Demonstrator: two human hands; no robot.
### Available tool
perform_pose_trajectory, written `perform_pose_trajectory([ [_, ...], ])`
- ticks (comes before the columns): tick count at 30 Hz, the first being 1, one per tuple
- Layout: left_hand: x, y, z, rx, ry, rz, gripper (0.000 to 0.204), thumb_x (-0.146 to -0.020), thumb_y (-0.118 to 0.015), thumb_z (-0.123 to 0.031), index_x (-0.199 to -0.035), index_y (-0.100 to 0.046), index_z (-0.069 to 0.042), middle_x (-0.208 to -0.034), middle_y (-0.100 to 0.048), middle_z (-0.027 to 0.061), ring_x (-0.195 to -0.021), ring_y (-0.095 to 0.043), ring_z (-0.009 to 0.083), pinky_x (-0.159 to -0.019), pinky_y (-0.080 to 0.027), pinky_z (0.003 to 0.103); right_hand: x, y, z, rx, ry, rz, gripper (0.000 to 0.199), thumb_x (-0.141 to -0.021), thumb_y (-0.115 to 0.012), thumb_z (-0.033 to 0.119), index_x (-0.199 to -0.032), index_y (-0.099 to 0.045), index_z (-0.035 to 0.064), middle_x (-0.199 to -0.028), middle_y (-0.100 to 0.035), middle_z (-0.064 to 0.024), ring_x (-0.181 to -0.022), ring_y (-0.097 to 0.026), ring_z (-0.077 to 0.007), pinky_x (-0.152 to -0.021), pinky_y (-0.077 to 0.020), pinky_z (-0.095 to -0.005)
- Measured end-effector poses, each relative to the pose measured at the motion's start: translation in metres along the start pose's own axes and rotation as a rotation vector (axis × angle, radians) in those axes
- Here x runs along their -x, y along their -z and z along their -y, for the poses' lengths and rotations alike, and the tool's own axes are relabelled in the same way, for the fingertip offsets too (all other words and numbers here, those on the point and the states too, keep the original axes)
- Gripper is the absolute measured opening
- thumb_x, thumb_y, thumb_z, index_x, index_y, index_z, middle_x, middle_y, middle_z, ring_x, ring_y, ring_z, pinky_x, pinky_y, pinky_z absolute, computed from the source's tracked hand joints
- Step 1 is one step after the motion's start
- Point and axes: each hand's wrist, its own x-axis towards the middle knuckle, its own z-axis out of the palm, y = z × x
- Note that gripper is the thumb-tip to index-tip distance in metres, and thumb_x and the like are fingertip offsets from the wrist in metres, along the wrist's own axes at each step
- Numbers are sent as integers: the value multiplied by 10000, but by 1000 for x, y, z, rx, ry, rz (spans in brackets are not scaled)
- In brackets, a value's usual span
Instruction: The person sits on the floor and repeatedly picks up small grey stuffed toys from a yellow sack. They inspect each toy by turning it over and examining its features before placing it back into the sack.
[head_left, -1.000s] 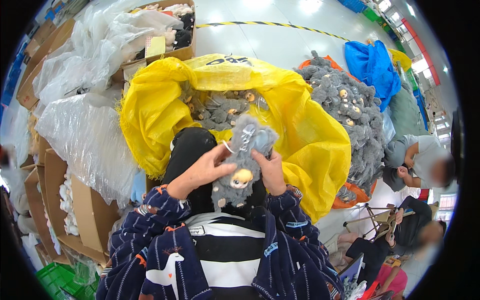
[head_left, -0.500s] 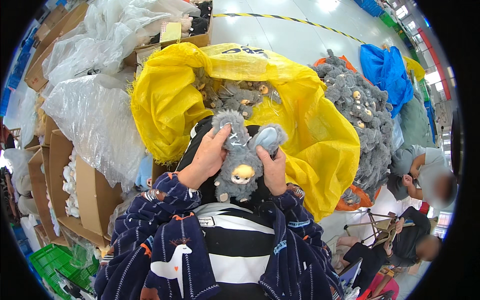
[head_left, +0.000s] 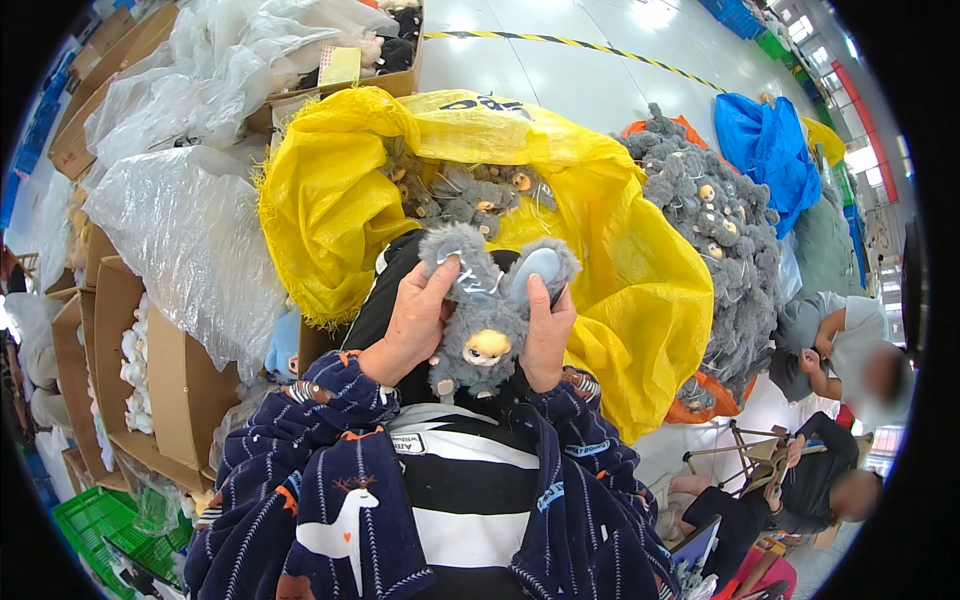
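Observation:
A grey plush doll (head_left: 468,322) with long ears and a small molded face is held upright over my lap, its face toward me. My left hand (head_left: 408,318) grips one ear, the thumb pressed on its inner side near white threads or ties. The other ear, with a pale blue lining, is pinched by my right hand (head_left: 547,338), thumb in front. Just beyond, a yellow woven sack (head_left: 610,250) gapes, with more grey plush dolls (head_left: 470,195) inside.
To the right stands a heaped orange sack of grey plush dolls (head_left: 715,225), near a blue bag (head_left: 765,150). Cardboard boxes (head_left: 185,390) and clear plastic sheeting (head_left: 190,240) line the left. A green crate (head_left: 100,520) lies lower left. Two people sit at right.
My right thumb has moved up along the ear's blue lining, and that ear is lifted slightly. The left hand keeps its hold on the other ear.

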Motion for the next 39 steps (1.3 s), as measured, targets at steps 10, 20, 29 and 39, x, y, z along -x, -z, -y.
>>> perform_pose_trajectory([
  [10, 2, 3, 5, -110, 74, 177, 326, -881, -561, -156, -1165, -484, -14, -1064, -574, 56, -934, -550, 101, -803, -450, 247, -1, 11, -9, 92, 139, -22, 284, -887, -503, 124, -1127, -494, -28, -1067, -553, -81, -951, -503, -142, -852, -393, -264],
  [20, 31, 27, 22, -655, 310, 525, 571, -795, -661, -170, -1263, -390, 13, -1189, -507, 80, -1097, -460, 149, -972, -336, 289, -11, 19, -9, -49, 44, -13, 343, -890, -495, 141, -1186, -453, -26, -1127, -528, -83, -1012, -494, -166, -894, -377, -281],
  [29, 9, 23, 14, -298, 266, 312, 494, -820, -621, -106, -1250, -399, -3, -1151, -524, 64, -1038, -506, 145, -912, -399, 295, 8, 52, 38, 691, 80, 457, 249, -811, -625, 118, -1002, -591, -38, -787, -600, -37, -698, -530, -77, -628, -430, -207],
  [39, 1, 22, 17, -454, 220, 349, 502, -698, -595, 63, -1178, -471, -16, -1089, -559, 66, -995, -543, 165, -872, -424, 291, 15, 40, 10, 262, -192, 161, 207, -880, -544, 151, -1005, -594, -6, -710, -551, -8, -539, -447, -41, -492, -363, -180],
])
